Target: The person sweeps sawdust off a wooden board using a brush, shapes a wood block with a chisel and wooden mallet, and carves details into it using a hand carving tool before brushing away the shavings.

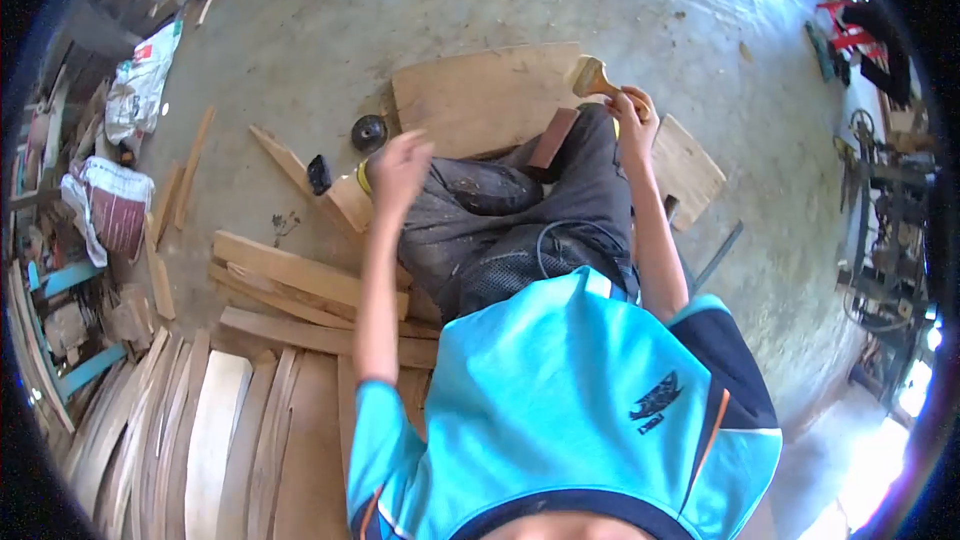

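Observation:
My right hand (635, 120) is closed around the handle of a paintbrush (592, 78). The brush's pale bristles point left, over the right edge of a wide wooden board (470, 95) lying on the floor beyond my legs. My left hand (400, 172) is raised beside my left knee, and motion blurs its fingers. A reddish-brown rectangular block (552, 138) rests on my right leg. Left of the board sits a round black object (369, 132), with a small black item (319, 175) nearer my left knee.
Several planks (290, 265) lie at my left, and many wood strips (215, 410) are stacked at lower left. A smaller board (685, 170) lies at right. Sacks (110, 205) stand along the left side. Metal equipment (890, 210) lines the right side of the concrete floor (400, 0).

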`<state>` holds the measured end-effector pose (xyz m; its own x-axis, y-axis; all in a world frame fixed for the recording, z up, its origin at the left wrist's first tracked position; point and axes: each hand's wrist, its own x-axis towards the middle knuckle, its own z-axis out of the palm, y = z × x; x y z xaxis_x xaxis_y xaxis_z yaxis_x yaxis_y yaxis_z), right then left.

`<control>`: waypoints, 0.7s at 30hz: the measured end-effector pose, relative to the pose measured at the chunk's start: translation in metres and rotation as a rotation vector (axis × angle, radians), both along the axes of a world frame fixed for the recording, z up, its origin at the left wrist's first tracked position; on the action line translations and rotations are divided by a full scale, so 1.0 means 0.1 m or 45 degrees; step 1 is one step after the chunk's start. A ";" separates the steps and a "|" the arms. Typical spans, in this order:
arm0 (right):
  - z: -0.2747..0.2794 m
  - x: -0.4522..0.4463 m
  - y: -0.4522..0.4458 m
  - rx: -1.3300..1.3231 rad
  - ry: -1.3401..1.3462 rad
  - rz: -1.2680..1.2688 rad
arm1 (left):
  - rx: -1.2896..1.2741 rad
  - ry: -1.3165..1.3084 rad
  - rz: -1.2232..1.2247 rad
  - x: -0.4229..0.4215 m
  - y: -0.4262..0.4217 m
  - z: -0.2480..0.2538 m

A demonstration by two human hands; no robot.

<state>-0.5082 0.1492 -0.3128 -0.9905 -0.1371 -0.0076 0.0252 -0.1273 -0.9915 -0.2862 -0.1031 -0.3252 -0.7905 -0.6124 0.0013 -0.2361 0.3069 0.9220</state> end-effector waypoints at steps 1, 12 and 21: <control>0.10 0.06 0.16 0.013 -0.028 0.023 | 0.250 -0.250 -0.347 -0.46 0.28 -0.08; -1.01 -0.49 -0.35 1.293 0.591 0.523 | -0.375 -0.461 -0.454 -0.39 0.64 0.20; -0.64 0.07 -0.73 0.914 0.414 0.958 | -0.653 -0.335 0.467 0.96 0.28 -0.33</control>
<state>-0.5014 0.0764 -0.3767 -0.6235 -0.7777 -0.0806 -0.4229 0.4221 -0.8018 -0.1904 -0.0754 -0.3585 -0.5458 -0.8139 0.1993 -0.6045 0.5472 0.5789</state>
